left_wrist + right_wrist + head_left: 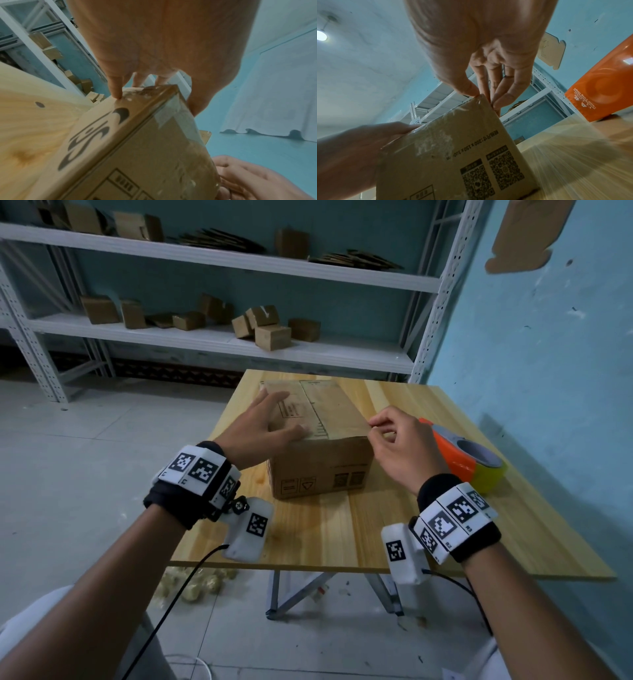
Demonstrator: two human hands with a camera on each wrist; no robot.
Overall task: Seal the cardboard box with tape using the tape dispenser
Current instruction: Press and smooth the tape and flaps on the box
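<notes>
Behind the table (394, 546) stand white shelves (219, 337) scattered with small cartons. On the tabletop, the left hand (263, 428) lies flat on the closed box (318, 470), fingers straight and spread across its top. At the box's near right corner the right hand (399, 446) pinches the top edge, thumb against curled fingertips. Just right of it lies the orange dispenser (462, 455), untouched.

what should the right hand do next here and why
Probably reach right for the orange tape dispenser: it lies untouched on the table, while the left hand already presses the cardboard box flat and the right hand only pinches its top edge.
</notes>
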